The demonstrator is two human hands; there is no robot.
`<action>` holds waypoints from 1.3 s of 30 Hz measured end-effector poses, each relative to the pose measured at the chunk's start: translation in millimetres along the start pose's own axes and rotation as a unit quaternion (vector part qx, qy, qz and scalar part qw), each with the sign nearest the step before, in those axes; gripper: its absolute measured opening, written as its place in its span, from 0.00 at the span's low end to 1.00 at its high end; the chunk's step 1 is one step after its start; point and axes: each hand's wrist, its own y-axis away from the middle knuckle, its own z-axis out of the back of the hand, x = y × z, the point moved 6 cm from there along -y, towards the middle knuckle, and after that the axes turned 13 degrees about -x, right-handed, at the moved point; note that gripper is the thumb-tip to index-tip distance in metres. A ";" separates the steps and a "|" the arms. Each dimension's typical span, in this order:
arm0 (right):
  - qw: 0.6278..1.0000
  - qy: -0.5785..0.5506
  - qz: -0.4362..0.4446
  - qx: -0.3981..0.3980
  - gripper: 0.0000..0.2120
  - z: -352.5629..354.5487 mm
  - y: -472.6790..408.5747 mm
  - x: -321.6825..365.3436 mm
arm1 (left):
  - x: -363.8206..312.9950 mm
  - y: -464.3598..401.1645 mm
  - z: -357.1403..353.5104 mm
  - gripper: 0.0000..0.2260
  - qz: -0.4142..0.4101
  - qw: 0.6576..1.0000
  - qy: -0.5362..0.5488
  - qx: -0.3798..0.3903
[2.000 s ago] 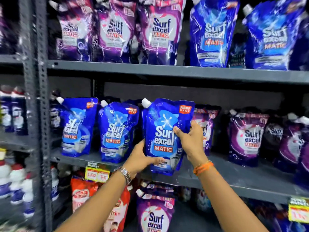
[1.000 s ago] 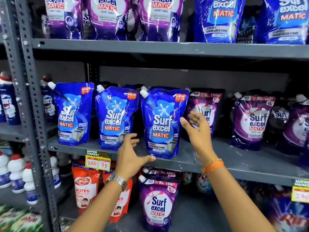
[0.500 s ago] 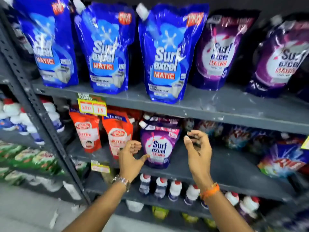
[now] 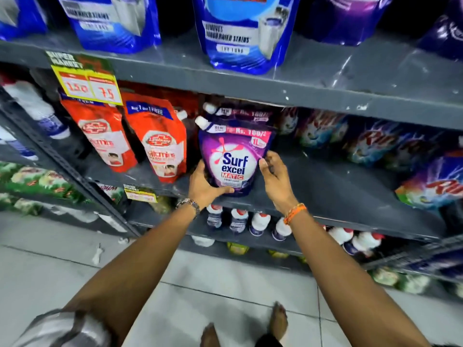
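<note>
A purple Surf Excel Matic pouch (image 4: 234, 161) with a white spout stands upright on the grey middle shelf (image 4: 325, 194). My left hand (image 4: 203, 186) grips its lower left corner, thumb lying across the front of the base. My right hand (image 4: 275, 179) holds its right edge, thumb on the front and fingers curled behind. A second purple pouch (image 4: 240, 112) stands right behind it, mostly hidden.
Two red Lifebuoy pouches (image 4: 160, 144) stand to the left, colourful Rin packs (image 4: 375, 144) to the right. Blue Surf Excel pouches (image 4: 240, 33) fill the shelf above, which carries a yellow price tag (image 4: 87, 81). White bottles (image 4: 258, 221) line the shelf below. My feet (image 4: 278, 319) stand on pale tiles.
Both hands let go of the blue pouch on the upper shelf, dropped to the shelf below and closed on the purple pouch. The view tilted downward.
</note>
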 end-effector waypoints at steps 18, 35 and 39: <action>0.996 -0.011 0.001 -0.088 0.12 34.3 41.0 14.3 | -25.3 61.9 13.3 0.43 -0.006 1.000 0.025 -0.002; 0.946 -0.095 0.194 -0.240 0.09 186.6 87.2 245.5 | -267.4 143.4 53.4 0.36 -0.191 0.971 0.139 0.030; 0.933 -0.109 0.226 -0.256 0.10 216.7 50.8 293.9 | -337.0 122.9 48.5 0.37 -0.241 0.962 0.128 0.023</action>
